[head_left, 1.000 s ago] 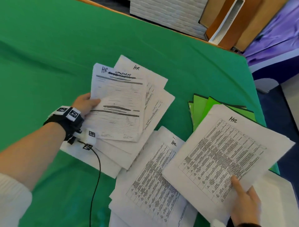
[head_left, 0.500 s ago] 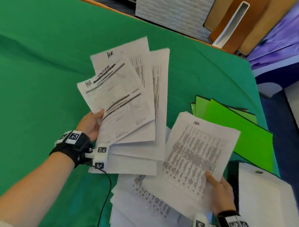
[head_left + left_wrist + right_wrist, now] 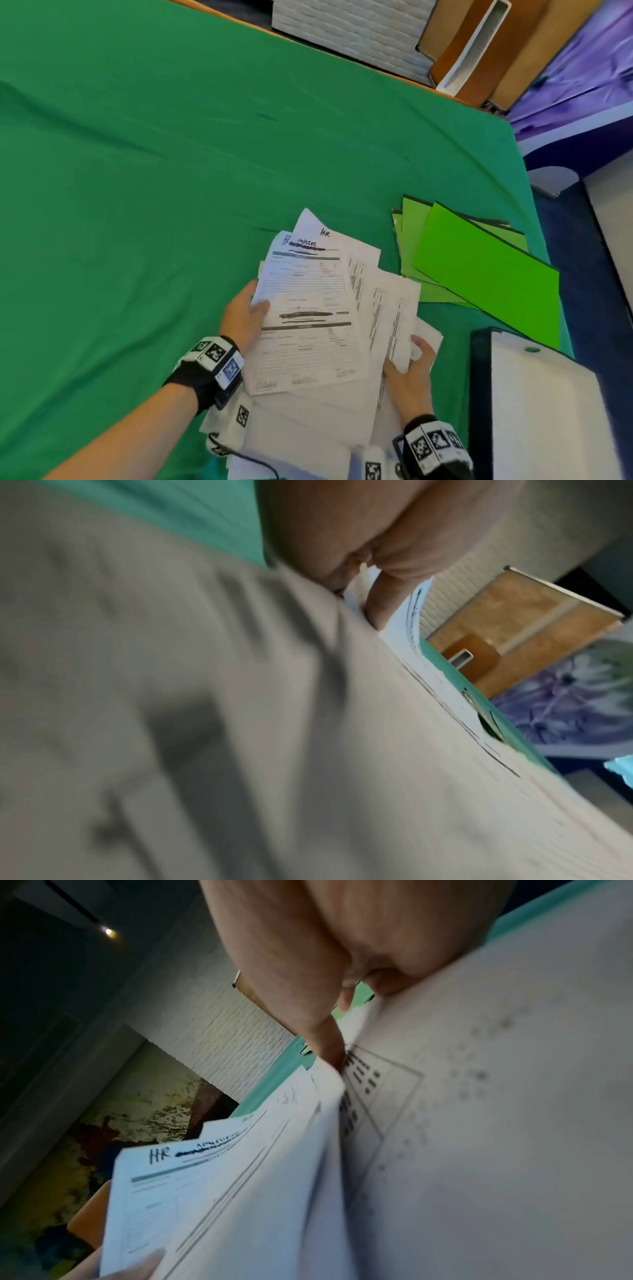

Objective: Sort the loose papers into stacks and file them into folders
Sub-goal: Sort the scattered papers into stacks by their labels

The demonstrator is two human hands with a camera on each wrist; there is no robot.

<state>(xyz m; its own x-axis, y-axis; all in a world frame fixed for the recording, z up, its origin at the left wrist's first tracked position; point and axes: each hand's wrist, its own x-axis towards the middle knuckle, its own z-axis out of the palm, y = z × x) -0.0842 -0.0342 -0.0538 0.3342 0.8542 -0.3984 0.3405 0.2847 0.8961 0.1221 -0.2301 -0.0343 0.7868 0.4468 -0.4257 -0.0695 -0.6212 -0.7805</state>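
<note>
A fanned bundle of white printed papers [image 3: 308, 308] marked "HR" is held above the green tablecloth. My left hand [image 3: 245, 317] grips its left edge, thumb on the top form. My right hand [image 3: 411, 363] grips the right edge of the bundle, fingers curled round several sheets. In the left wrist view the thumb [image 3: 383, 601] presses on the papers [image 3: 407, 631]. In the right wrist view the "HR" form [image 3: 205, 1177] lies beside a tabled sheet [image 3: 479, 1123] under my fingers [image 3: 322, 1031]. More loose sheets [image 3: 291, 445] lie beneath, near the front edge.
Bright green folders [image 3: 479, 270] lie overlapped on the table to the right of the papers. A dark binder with a white sheet [image 3: 541, 411] sits at the lower right. The green tablecloth [image 3: 154, 171] stretches away left and far. Cardboard and a brick-patterned panel stand beyond the table.
My right hand has brought its tabled sheet in against the left hand's fan, and both hands now hold one bundle. The papers moved right and nearer to me.
</note>
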